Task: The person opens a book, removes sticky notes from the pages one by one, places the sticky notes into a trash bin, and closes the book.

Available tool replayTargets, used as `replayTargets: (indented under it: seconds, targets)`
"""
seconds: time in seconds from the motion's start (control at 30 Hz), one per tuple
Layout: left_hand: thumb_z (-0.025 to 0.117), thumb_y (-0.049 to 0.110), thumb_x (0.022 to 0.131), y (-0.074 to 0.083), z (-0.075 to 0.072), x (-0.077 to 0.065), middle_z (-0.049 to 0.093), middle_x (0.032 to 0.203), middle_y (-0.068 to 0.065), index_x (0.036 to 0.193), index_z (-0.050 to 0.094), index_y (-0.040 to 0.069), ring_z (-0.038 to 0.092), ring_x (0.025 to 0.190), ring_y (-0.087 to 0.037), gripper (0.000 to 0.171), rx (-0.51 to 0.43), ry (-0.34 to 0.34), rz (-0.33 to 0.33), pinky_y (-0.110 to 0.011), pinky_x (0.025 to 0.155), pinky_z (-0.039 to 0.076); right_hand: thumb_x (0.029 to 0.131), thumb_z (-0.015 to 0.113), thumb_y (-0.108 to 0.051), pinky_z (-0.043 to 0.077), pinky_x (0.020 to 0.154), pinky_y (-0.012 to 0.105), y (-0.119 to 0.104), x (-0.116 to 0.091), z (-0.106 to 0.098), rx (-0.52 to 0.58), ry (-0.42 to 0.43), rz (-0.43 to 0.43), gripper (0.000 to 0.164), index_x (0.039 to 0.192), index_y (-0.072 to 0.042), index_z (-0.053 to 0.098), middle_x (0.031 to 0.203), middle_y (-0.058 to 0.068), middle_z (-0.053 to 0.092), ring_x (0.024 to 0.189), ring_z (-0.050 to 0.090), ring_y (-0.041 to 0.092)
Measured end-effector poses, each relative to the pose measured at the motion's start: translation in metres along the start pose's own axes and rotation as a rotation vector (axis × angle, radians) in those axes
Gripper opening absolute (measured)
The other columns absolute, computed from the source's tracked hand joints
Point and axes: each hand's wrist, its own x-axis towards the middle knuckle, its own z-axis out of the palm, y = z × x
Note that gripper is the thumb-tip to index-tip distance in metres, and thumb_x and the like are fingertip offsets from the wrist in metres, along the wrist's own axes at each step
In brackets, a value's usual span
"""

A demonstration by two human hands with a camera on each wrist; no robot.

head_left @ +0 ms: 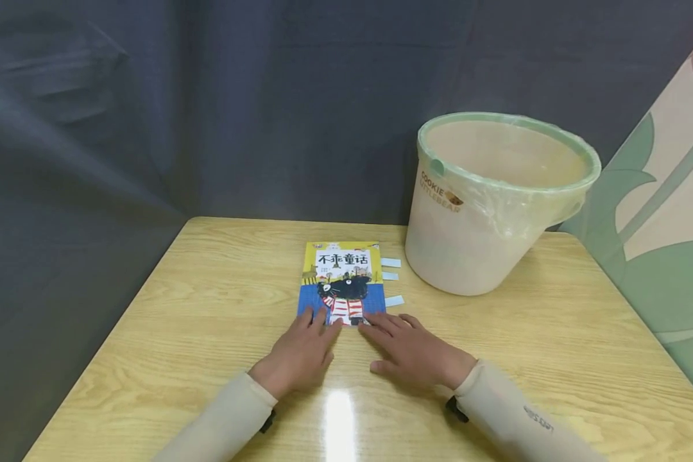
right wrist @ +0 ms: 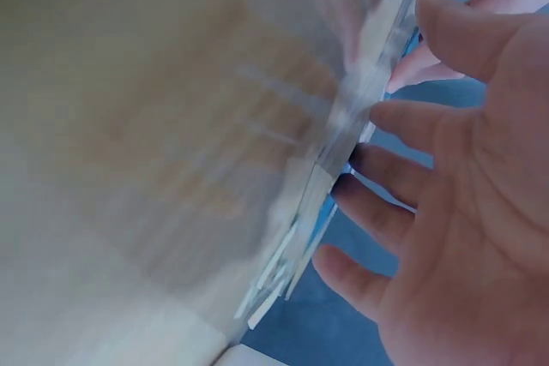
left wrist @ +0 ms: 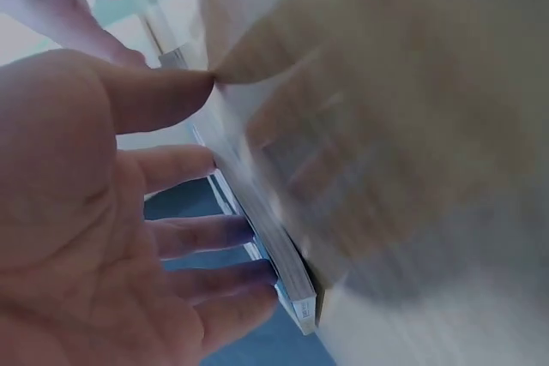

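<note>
A picture book (head_left: 341, 273) with a yellow and blue cover lies flat on the wooden table, its cover facing up. Pale paper tabs (head_left: 391, 262) stick out from its right side. My left hand (head_left: 300, 353) has its fingertips on the book's near left corner, fingers spread. At the near right corner, the fingers of my right hand (head_left: 412, 350) rest on the cover's edge. Both thumbs point inward over the table. From the left wrist, the page block (left wrist: 279, 250) shows side-on beside the fingertips; the right wrist view shows paler strips (right wrist: 270, 285) at the book's end.
A large cream bucket (head_left: 462, 244) with a green rim and clear plastic film over its edge stands right of the book, toward the back. Dark cloth (head_left: 323, 115) hangs behind the table (head_left: 208, 289). A leaf-patterned wall (head_left: 670, 244) borders the right side.
</note>
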Motion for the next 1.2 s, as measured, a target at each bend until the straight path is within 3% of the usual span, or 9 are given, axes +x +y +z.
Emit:
replayTargets:
  seconds: [0.1,0.27,0.37,0.57,0.73,0.87,0.93,1.1,1.2]
  targets:
    - [0.046,0.032,0.096,0.006,-0.001,-0.012,0.029,0.150,-0.024,0.146,0.034,0.014,0.024,0.133,-0.044,0.055,-0.051,-0.025,0.017,-0.053,0.111,0.031,0.095,0.042,-0.049,0.024,0.112,0.055,-0.007,-0.014,0.005,-0.015,0.012,-0.012,0.065,0.150,-0.019,0.023,0.157,0.006,0.022,0.140,0.017,0.025]
    - [0.044,0.036,0.096,0.018,-0.001,-0.031,0.032,0.149,-0.019,0.146,0.035,0.019,0.027,0.133,-0.039,0.053,-0.055,-0.042,0.071,-0.056,0.108,0.032,0.095,0.041,-0.050,0.031,0.109,0.052,-0.022,-0.041,0.012,-0.059,0.054,-0.050,0.064,0.149,-0.019,0.027,0.154,0.005,0.030,0.138,0.023,0.024]
    - [0.044,0.037,0.096,0.025,0.000,-0.041,0.040,0.142,-0.013,0.144,0.037,0.021,0.034,0.126,-0.033,0.051,-0.015,-0.020,0.130,-0.055,0.105,0.037,0.095,0.039,-0.053,0.035,0.106,0.052,-0.031,-0.057,0.014,-0.064,0.051,-0.058,0.065,0.149,-0.019,0.026,0.153,0.003,0.031,0.136,0.026,0.023]
    - [0.050,0.040,0.093,0.037,0.006,-0.060,0.048,0.129,-0.005,0.139,0.041,0.022,0.042,0.112,-0.025,0.049,0.063,0.056,0.243,-0.045,0.091,0.048,0.094,0.033,-0.059,0.042,0.101,0.050,-0.043,-0.082,0.020,0.037,-0.011,-0.040,0.067,0.150,-0.026,0.020,0.152,-0.003,0.033,0.133,0.032,0.019]
    - [0.052,0.040,0.091,0.042,0.010,-0.071,0.052,0.119,-0.003,0.131,0.047,0.025,0.044,0.099,-0.020,0.043,0.107,0.142,0.312,-0.039,0.081,0.050,0.093,0.033,-0.062,0.048,0.095,0.041,-0.048,-0.096,0.027,-0.066,0.079,-0.136,0.067,0.148,-0.024,0.029,0.146,-0.004,0.041,0.127,0.039,0.013]
    - [0.048,0.040,0.092,0.043,0.007,-0.071,0.051,0.114,-0.001,0.129,0.048,0.026,0.042,0.093,-0.017,0.039,0.112,0.121,0.357,-0.034,0.076,0.049,0.091,0.036,-0.064,0.050,0.090,0.036,-0.051,-0.101,0.029,-0.150,0.169,-0.189,0.069,0.145,-0.021,0.037,0.140,-0.004,0.048,0.122,0.043,0.011]
    - [0.047,0.040,0.093,0.042,0.003,-0.069,0.051,0.111,0.001,0.127,0.050,0.028,0.042,0.090,-0.015,0.037,0.094,0.103,0.377,-0.032,0.073,0.049,0.091,0.036,-0.064,0.050,0.090,0.036,-0.051,-0.103,0.028,-0.146,0.154,-0.189,0.069,0.145,-0.021,0.036,0.139,-0.004,0.048,0.121,0.044,0.011]
    - [0.047,0.040,0.095,0.039,-0.015,-0.057,0.054,0.108,0.004,0.121,0.056,0.031,0.045,0.089,-0.012,0.029,0.004,0.046,0.380,-0.030,0.069,0.049,0.093,0.035,-0.060,0.049,0.093,0.041,-0.049,-0.098,0.013,-0.006,0.047,-0.138,0.065,0.147,-0.024,0.031,0.139,-0.007,0.047,0.120,0.043,0.011]
    - [0.047,0.040,0.096,0.038,-0.024,-0.045,0.056,0.103,0.007,0.118,0.058,0.031,0.048,0.090,-0.011,0.027,-0.049,0.012,0.334,-0.032,0.073,0.049,0.095,0.040,-0.053,0.049,0.095,0.045,-0.042,-0.091,0.001,0.095,0.075,-0.059,0.057,0.145,-0.027,0.035,0.137,-0.009,0.049,0.120,0.044,0.010]
